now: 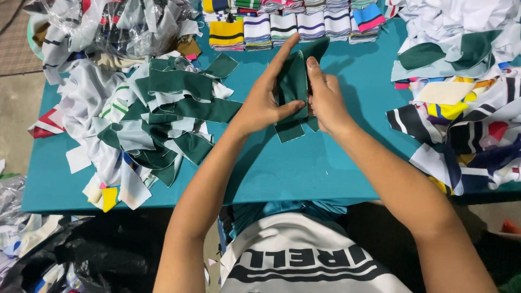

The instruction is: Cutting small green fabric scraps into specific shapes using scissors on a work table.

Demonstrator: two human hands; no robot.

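Both hands pinched dark green fabric strips (293, 89) w/ left hand (263, 103) & right hand (325, 100) pressed together on them, above teal table (304, 163) centre. Pile of green/white scraps (157, 114) lay left; striped folded pieces (293, 24) at far edge.

table (304, 163): plain teal, no pattern
fabric strip (293, 87) held between both hands: solid dark green
left pile of scraps (157, 116): dark green pieces mixed with white and pale grey ones, a few small bits of yellow and red at the edges
folded striped bands (296, 24) along the far edge: mostly white with thin dark or purple stripes; one yellow with black stripes, one blue with a pink stripe
right pile of scraps (461, 119): white, dark green, black, navy, with yellow, red and pink patches
plastic bag (114, 24) at the far left: clear, with white, black and tan cloth inside
shirt (304, 255): white with bold black lettering and stripes
floor (19, 103): dull grey-beige
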